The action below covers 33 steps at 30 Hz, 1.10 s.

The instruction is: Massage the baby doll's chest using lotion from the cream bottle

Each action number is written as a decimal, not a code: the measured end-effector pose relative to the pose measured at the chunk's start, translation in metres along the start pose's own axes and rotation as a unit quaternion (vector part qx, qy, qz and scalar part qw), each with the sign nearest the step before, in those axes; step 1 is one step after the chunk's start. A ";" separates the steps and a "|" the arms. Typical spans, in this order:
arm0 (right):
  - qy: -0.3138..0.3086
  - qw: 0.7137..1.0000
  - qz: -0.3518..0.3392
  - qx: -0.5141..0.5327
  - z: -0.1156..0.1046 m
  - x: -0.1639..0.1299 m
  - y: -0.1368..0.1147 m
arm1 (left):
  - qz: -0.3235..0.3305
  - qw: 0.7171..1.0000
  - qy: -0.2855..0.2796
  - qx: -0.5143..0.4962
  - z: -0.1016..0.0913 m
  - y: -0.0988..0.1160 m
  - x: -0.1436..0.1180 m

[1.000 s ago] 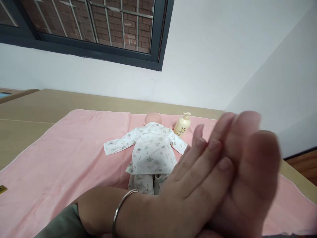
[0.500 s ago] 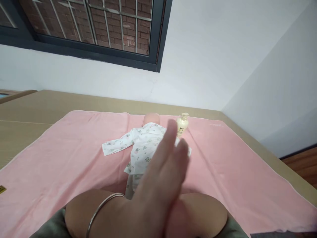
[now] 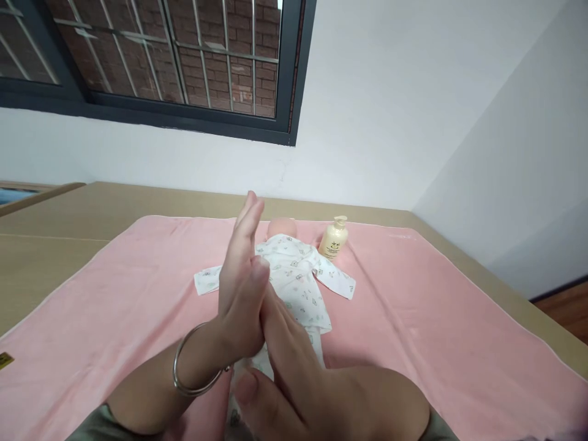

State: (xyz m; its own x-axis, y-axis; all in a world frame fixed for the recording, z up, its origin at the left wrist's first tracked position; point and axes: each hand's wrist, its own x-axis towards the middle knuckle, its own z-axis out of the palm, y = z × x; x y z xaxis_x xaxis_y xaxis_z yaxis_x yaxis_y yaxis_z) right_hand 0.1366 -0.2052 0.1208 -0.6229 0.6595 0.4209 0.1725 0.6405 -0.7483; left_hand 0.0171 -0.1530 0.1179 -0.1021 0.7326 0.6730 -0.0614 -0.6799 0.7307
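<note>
Pink towel carries the dressed doll at frame centre, while left hand and right hand press palm to palm, fingers released, risking lotion dripping onto clothing.

The baby doll in white printed cotton clothes lay face-up, sleeves spread, just beyond the pressed-together fingers.

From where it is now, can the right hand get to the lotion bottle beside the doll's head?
Probably yes. The right hand is pressed against the left hand and holds nothing. The lotion bottle stands upright on the pink cloth, beyond the doll, and the cloth to the doll's right lies open.
</note>
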 end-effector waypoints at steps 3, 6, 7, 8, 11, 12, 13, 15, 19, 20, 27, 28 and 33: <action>0.011 0.997 -0.038 0.064 -0.014 0.010 -0.008 | 0.019 0.999 0.028 0.009 -0.002 -0.015 0.011; 0.032 0.993 -0.005 0.114 -0.020 0.009 -0.004 | 0.012 0.999 0.038 0.011 -0.003 -0.030 0.019; 0.042 0.990 0.010 0.137 -0.021 0.007 0.000 | 0.012 0.999 0.041 0.010 -0.002 -0.035 0.022; 0.056 0.985 0.025 0.162 -0.024 0.006 0.005 | 0.012 0.999 0.046 0.009 -0.002 -0.040 0.024; 0.104 0.967 0.061 0.223 -0.033 0.012 0.026 | -0.013 0.997 0.079 0.023 0.001 -0.058 0.034; 0.125 0.963 0.073 0.228 -0.037 0.017 0.036 | -0.035 0.995 0.090 0.037 0.002 -0.066 0.038; 0.151 0.960 0.085 0.221 -0.041 0.023 0.046 | -0.064 0.992 0.097 0.058 0.003 -0.076 0.041; 0.210 0.956 0.120 0.167 -0.047 0.039 0.070 | -0.125 0.981 0.098 0.111 0.002 -0.099 0.047; 0.197 0.959 0.187 -0.078 -0.043 0.063 0.122 | -0.214 0.950 0.103 0.203 -0.002 -0.155 0.051; 0.167 0.958 0.192 -0.132 -0.039 0.067 0.133 | -0.222 0.948 0.105 0.203 -0.004 -0.167 0.050; 0.011 0.943 0.135 -0.304 -0.021 0.073 0.189 | -0.248 0.937 0.094 0.226 -0.009 -0.205 0.039; 0.010 0.939 0.139 -0.316 -0.023 0.073 0.194 | -0.245 0.937 0.094 0.230 -0.010 -0.207 0.038; 0.028 0.902 0.232 -0.364 -0.032 0.072 0.204 | -0.233 0.935 0.084 0.252 -0.010 -0.213 0.033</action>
State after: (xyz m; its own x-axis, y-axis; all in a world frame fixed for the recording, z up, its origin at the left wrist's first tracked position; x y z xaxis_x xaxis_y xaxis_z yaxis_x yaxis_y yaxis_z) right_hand 0.1510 -0.0141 0.0145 -0.3197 0.9284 0.1891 0.8719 0.3664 -0.3249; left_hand 0.0165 0.0155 -0.0166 -0.3381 0.9013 0.2707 0.3339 -0.1541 0.9299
